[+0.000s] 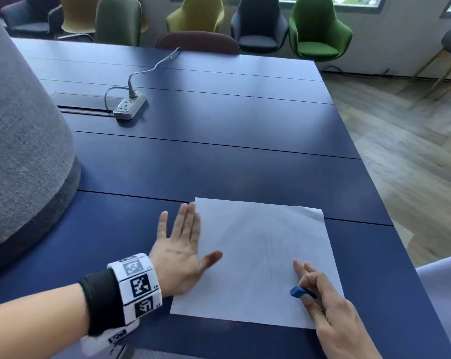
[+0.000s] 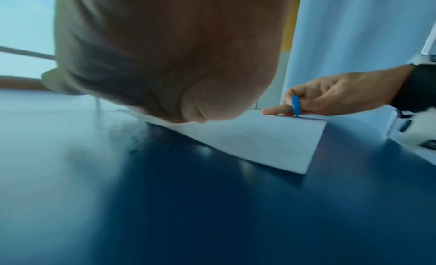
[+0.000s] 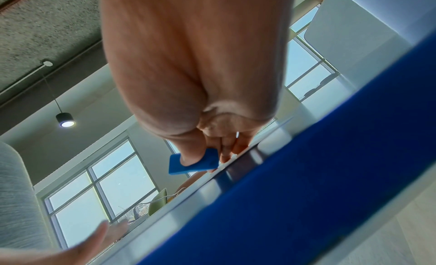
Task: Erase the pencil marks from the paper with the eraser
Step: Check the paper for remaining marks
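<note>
Paper [image 1: 258, 257], a white rectangular sheet with faint pencil marks [image 1: 269, 251] fanning across its middle, is lying flat on the dark blue table [image 1: 219, 151] between your two hands. Your left hand [image 1: 180, 252] is lying flat with its fingers straight, the palm on the table just beside the sheet's left edge and the thumb reaching onto the paper. Your right hand [image 1: 327, 301] is sitting at the sheet's near right corner, pinching a small flat blue eraser [image 1: 298, 292] between thumb and curled fingers, while two fingers are stretching forward and touching the paper. In the left wrist view the eraser [image 2: 296, 105] is standing on edge, its lower end at or just above the sheet; you cannot tell whether it is touching. In the right wrist view your thumb is pressing on the eraser's [image 3: 193, 161] flat face. Well beyond your left hand, a grey power strip [image 1: 130, 106] with a plugged-in cable is lying on the table. A large grey fabric-covered shape [image 1: 20, 141] is standing to the left of your left hand.
</note>
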### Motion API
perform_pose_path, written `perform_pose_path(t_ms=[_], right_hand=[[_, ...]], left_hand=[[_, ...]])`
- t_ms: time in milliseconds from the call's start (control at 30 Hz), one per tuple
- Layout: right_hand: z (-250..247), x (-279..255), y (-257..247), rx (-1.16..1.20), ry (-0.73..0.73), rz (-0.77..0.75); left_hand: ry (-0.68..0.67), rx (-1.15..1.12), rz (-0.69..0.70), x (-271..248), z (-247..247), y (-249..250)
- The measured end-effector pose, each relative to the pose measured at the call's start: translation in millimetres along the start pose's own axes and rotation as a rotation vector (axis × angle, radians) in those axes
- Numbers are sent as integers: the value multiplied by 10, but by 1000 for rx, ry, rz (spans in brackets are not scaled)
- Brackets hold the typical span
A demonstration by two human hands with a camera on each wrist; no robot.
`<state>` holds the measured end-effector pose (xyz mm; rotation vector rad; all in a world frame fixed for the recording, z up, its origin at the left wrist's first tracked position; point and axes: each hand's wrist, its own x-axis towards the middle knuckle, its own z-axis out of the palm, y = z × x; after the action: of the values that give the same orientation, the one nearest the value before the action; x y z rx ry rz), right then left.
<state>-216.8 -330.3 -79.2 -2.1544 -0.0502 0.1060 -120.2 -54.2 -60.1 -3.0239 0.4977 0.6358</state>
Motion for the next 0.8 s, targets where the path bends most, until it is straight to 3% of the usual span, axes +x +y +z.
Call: perform_pose_path(t_ms=[167, 267, 400, 467, 600, 633, 700, 800], right_hand=[[-4, -2, -9, -30, 1, 9], [-22, 8, -19, -28, 1, 13], [-20, 12, -31, -16, -13, 13], [-16, 5, -20, 1, -10, 20], [-8, -2, -23, 41, -14, 36], [-9, -3, -22, 46, -14, 36], [-19, -5, -15, 48, -9, 33], [-27, -3, -15, 39, -11, 29]], left_hand=[[-34, -23, 300, 113, -139, 618], [-30, -11, 336, 463, -235, 853], [-88, 56, 357, 662, -242, 753], [-93, 48, 282, 581, -188, 576], [-127, -133, -160, 367, -182, 196], [-126, -181, -218, 337, -194, 168], [-85, -190, -120, 255, -193, 245], [-101, -115, 242, 88, -71, 605]])
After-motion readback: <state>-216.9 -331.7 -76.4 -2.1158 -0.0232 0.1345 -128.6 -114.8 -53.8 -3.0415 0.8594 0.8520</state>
